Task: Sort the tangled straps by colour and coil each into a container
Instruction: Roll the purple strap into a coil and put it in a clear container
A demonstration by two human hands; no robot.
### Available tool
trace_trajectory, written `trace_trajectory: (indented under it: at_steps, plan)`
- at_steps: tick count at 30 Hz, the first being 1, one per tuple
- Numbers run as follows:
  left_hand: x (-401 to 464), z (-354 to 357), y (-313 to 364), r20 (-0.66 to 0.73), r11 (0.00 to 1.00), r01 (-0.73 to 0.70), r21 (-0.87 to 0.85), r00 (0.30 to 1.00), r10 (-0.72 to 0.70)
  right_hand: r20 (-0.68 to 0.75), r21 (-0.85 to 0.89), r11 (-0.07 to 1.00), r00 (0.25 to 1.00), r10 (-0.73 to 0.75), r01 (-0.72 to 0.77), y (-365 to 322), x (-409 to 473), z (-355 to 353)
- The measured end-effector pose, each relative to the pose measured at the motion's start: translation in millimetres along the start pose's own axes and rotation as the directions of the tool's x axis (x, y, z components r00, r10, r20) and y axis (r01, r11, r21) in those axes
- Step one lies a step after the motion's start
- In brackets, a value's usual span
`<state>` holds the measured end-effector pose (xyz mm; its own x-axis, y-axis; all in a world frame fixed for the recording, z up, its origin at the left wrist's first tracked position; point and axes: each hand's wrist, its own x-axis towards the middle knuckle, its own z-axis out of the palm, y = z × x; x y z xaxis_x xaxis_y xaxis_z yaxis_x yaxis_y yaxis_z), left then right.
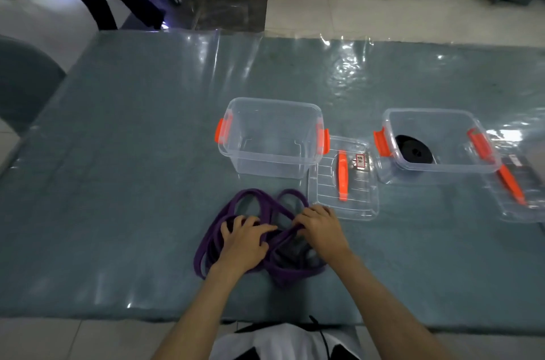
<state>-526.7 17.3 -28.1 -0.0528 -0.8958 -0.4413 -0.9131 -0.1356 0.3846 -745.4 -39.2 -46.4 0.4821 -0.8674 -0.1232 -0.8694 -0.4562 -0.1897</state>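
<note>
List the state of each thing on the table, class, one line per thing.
Purple strap: loose, tangled, uncoiled on the table.
Left tub: open, empty.
Right tub: open, holds a coiled black strap.
Two lids: off, flat beside the tubs.
Left hand: on the purple strap.
Right hand: gripping it.
</note>
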Motion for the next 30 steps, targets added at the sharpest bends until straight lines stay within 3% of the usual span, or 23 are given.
trace_trajectory:
  at_steps: [6,11,14,19,24,28,30]
  plan:
    - [-4,-16,4,-0.206,0.971,-0.036,-0.238,0.978,-0.015,-0.189,0.118,0.987,0.978,-0.085,0.109,-11,2,-35]
    - [-3,-43,9,-0.281,0.865,-0.115,-0.488,0.959,-0.031,-0.309,0.159,0.964,0.938,-0.157,0.214,-20,21,-90]
    - [-4,-58,7,-0.343,0.875,-0.159,-0.458,0.939,-0.008,-0.402,0.195,0.947,0.902,-0.16,0.255,-28,31,-121]
    - [-8,-67,3,-0.391,0.911,-0.131,-0.392,0.92,-0.036,-0.5,0.402,0.88,0.866,-0.02,0.252,-40,43,-159]
    - [-10,-95,7,-0.385,0.873,-0.144,-0.467,0.922,-0.053,-0.579,0.624,0.712,0.803,0.142,0.324,-56,51,-198]
    - [-7,-111,14,-0.325,0.657,-0.335,-0.675,0.935,0.143,-0.547,0.794,0.472,0.789,0.281,0.383,-70,52,-234]
    - [-5,-114,24,-0.306,0.649,-0.358,-0.671,0.931,0.197,-0.488,0.858,0.34,0.818,0.305,0.385,-75,56,-245]
